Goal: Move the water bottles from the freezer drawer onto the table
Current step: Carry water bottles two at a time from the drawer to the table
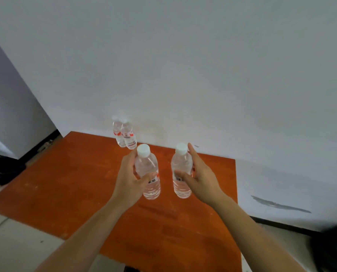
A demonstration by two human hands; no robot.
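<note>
Both hands are busy! The left hand (130, 180) curls fingers and thumb round the left bottle (148, 173), and the right hand (202, 180) clasps the right bottle (181, 167) between thumb and fingers. Both are upright over the table (75, 183); I can't tell whether their bases touch down. The far bottles (125, 134) stand together at the back edge, against the wall (203, 85).

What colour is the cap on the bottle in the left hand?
The cap is white, clearest in the head view.

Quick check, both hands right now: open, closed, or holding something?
Left hand: holding the left bottle.
Right hand: holding the right bottle.
</note>
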